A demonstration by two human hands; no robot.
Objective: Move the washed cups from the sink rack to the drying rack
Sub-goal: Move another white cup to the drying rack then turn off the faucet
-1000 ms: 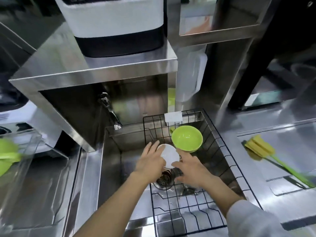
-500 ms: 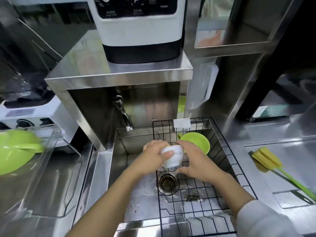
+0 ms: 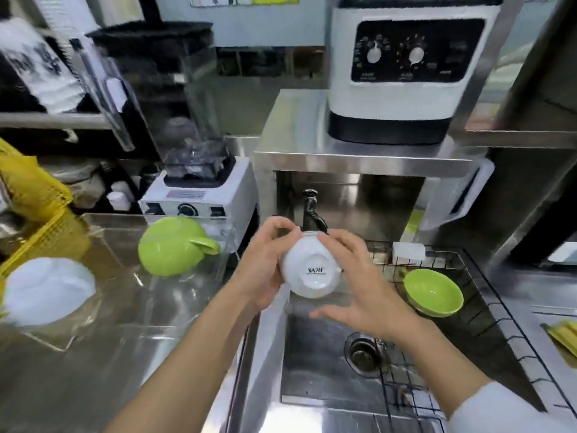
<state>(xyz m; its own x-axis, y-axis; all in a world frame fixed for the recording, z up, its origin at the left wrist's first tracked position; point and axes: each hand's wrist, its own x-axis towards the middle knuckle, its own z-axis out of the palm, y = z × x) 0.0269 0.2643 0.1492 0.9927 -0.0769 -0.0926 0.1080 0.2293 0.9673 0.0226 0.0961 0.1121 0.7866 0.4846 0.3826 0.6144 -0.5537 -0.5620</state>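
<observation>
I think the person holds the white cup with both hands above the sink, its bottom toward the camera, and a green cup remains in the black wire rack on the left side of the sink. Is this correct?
Not quite. The head view shows the green cup in the black wire rack on the right side of the sink, not the left. The rest holds: the left hand and right hand hold the white cup above the sink, bottom toward the camera.

Steel counter (image 3: pixel 131 379), clear tray (image 3: pixel 175 310), blender base (image 3: pixel 199 198)
</observation>
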